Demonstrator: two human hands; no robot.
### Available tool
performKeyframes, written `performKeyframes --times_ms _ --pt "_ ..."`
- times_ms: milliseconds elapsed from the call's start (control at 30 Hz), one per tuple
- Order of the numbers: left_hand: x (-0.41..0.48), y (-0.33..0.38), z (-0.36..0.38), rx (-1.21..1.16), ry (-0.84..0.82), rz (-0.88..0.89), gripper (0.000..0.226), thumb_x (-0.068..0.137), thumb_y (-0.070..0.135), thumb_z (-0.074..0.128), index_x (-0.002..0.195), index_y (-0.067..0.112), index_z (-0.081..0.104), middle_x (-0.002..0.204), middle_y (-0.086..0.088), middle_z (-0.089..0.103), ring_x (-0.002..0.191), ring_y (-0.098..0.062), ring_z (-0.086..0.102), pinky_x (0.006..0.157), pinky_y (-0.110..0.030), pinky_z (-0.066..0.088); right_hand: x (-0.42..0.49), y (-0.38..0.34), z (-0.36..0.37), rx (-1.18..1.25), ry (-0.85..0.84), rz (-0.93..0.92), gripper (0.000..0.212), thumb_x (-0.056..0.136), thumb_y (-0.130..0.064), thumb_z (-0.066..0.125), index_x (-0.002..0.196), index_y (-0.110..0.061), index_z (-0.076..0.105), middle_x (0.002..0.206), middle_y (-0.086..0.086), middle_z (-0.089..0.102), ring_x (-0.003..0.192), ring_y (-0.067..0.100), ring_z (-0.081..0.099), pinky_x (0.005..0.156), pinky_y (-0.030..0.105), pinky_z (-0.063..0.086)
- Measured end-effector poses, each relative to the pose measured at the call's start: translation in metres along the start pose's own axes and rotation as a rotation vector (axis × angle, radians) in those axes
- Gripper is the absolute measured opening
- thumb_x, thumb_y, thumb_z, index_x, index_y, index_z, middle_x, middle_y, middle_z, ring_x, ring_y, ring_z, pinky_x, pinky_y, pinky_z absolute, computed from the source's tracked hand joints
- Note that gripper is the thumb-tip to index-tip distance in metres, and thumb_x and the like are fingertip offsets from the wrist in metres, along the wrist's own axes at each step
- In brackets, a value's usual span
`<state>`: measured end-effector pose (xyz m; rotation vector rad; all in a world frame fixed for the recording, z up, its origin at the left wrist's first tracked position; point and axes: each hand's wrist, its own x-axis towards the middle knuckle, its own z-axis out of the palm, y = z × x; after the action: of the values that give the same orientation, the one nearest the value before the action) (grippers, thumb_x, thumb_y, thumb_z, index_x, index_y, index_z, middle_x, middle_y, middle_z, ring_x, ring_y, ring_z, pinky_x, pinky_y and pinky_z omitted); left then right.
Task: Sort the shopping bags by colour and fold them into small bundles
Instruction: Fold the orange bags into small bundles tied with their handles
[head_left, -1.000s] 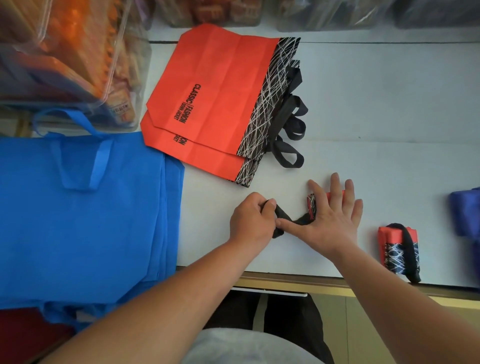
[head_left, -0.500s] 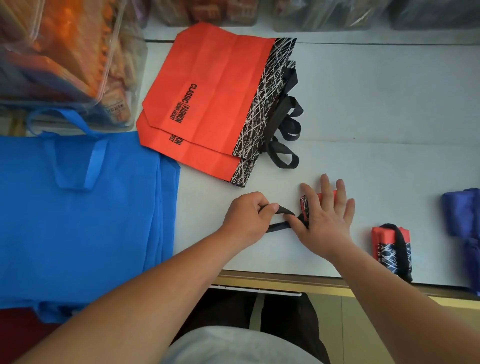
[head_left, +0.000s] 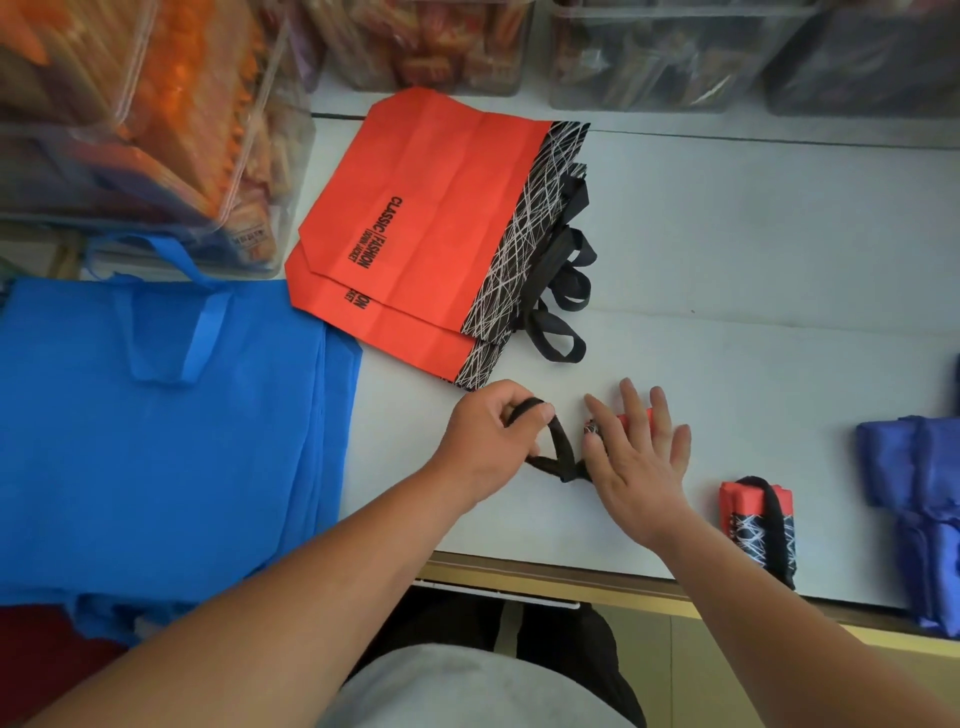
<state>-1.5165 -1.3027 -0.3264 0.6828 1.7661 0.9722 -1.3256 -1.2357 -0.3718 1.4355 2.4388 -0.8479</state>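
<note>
Your left hand (head_left: 488, 436) grips the black handle strap (head_left: 563, 447): fingers curled round the loop, thumb on top. Your right hand (head_left: 639, 467) lies flat with straight, spread fingers, pressing the half-folded red bag (head_left: 631, 418) onto the white table (head_left: 753, 234). Only a bit of red and patterned edge shows between the fingers. The strap runs from that bag's near-left corner into your left hand, just left of it.

Positions relative to that bag:
- finished red bundle (head_left: 758, 525), black strap wrapped round it: near, right, closer to you
- two flat red CLASSIC FASHION bags (head_left: 431, 228), stacked: beyond, left
- flat blue bags (head_left: 156, 441): well apart, left
- darker blue folded bags (head_left: 914, 483): far right
- clear storage bins (head_left: 156, 104): far side and far left
</note>
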Motion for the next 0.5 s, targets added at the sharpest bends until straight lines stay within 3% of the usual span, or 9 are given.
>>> performKeyframes --times_ms 33,100,167,233,333,500 --pt "-0.002 -0.001 0.003 0.017 0.038 -0.013 0.012 0.096 0.022 0.070 0.089 0.013 0.067 0.068 -0.001 0.061 0.062 -0.015 0.070 0.067 -0.033 0.057 -0.003 0.002 -0.003 0.026 -0.003 -0.006 0.070 0.093 -0.069 -0.006 0.158 -0.050 0.010 0.168 -0.011 -0.019 0.149 0.013 -0.034 0.123 0.055 -0.012" --pt "-0.007 -0.005 0.008 0.060 0.082 -0.033 0.015 0.095 0.025 0.070 0.087 0.014 0.065 0.064 0.006 0.056 0.062 -0.021 0.071 0.064 -0.034 0.056 -0.010 0.008 -0.009 0.054 0.066 0.023 0.059 0.101 -0.065 0.006 0.157 -0.051 0.017 0.170 -0.006 -0.012 0.156 0.021 -0.016 0.126 0.056 0.004" --pt "-0.013 -0.007 0.013 0.095 0.133 -0.042 0.019 0.093 0.034 0.069 0.083 0.019 0.064 0.063 0.009 0.054 0.069 -0.030 0.070 0.067 -0.042 0.059 -0.016 0.012 -0.017 0.069 0.168 0.173 0.061 0.099 -0.066 0.034 0.156 -0.045 0.026 0.166 0.006 0.012 0.150 0.033 0.018 0.119 0.057 0.030" --pt "-0.020 -0.008 0.017 0.104 0.185 -0.065 0.021 0.091 0.040 0.067 0.080 0.023 0.063 0.064 0.007 0.055 0.072 -0.033 0.069 0.070 -0.050 0.059 -0.019 0.010 -0.025 0.122 0.208 0.350 0.080 0.089 -0.071 0.056 0.153 -0.027 0.035 0.146 0.015 0.038 0.131 0.037 0.042 0.103 0.053 0.048" --pt "-0.029 -0.005 0.025 0.091 0.238 -0.098 0.022 0.089 0.046 0.066 0.080 0.026 0.062 0.067 -0.002 0.058 0.071 -0.035 0.066 0.069 -0.054 0.059 -0.012 0.003 -0.036 0.249 0.124 0.408 0.089 0.079 -0.068 0.072 0.142 -0.012 0.045 0.129 0.012 0.050 0.120 0.034 0.053 0.094 0.050 0.052" --pt "-0.042 0.001 0.031 0.080 0.301 -0.141 0.020 0.095 0.035 0.068 0.081 0.022 0.062 0.067 -0.005 0.060 0.064 -0.028 0.068 0.071 -0.052 0.058 0.016 0.005 -0.046 0.384 -0.001 0.402 0.080 0.063 -0.058 0.088 0.121 -0.011 0.060 0.114 0.007 0.057 0.100 0.029 0.062 0.087 0.046 0.058"
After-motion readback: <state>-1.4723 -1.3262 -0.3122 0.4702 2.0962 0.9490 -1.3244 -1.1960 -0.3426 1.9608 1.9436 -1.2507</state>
